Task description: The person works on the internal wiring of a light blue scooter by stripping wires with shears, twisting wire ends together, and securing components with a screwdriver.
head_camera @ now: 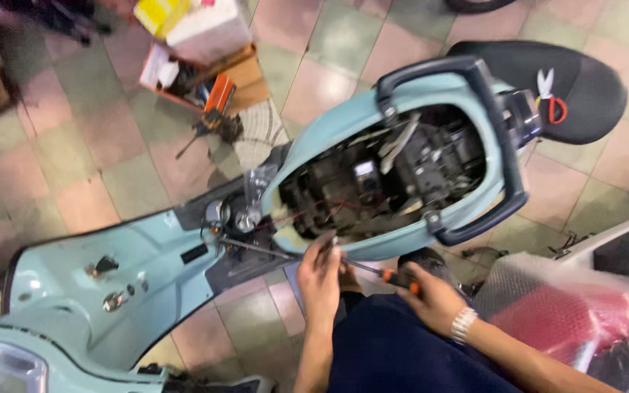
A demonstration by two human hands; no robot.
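Pale-blue scooter body (183,262), seat bay open. You were driving a fastener at its lower rim: left hand (320,276) pinched the shaft there; right hand (431,297) wrapped the orange-and-black screwdriver (384,274). Next needed square, steady pressure.

Your left hand (319,273) rests at the lower edge of the pale blue scooter (147,269), low in the frame's centre. Your right hand (434,298) grips an orange-handled screwdriver (384,274). Scissors (551,98) lie on the black seat (591,87), upper right.
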